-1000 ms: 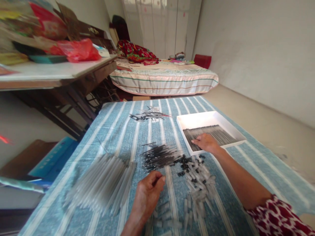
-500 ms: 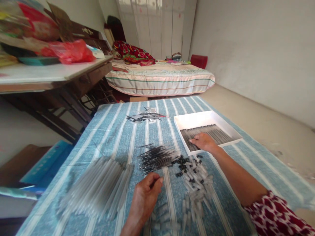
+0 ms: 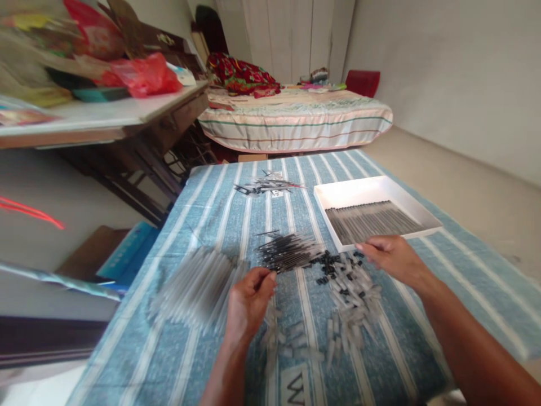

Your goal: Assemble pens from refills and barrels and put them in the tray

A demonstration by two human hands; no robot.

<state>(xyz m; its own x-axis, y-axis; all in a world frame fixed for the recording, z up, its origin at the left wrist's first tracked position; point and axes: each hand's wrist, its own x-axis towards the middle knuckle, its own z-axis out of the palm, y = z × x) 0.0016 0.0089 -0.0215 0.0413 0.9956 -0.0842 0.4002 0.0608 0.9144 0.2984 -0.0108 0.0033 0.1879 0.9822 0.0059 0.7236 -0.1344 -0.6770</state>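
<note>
Piles of pen parts are spread over a blue-and-white striped cloth, and five groups can be counted. Furthest left, a blurred heap of clear plastic barrels is laid, too many to count, with long axes running from near-left to far-right. Just beside it the left hand is held over the cloth, its fingertips pinched together at the near end of a bundle of thin black-tipped refills; whether one refill is actually gripped cannot be told. The refills are laid roughly parallel, their long axes pointing left to right with a slight tilt away. A smaller scatter of dark thin pieces is seen further back on the cloth. To the right of the bundle, a loose heap of small clear caps and black plugs is strewn in all directions. The right hand is poised over that heap's far edge, fingers loosely curled and slightly apart, nothing visibly gripped. One white rectangular tray, filled with a single row of grey assembled pens aligned left to right, is set just beyond that hand.
</note>
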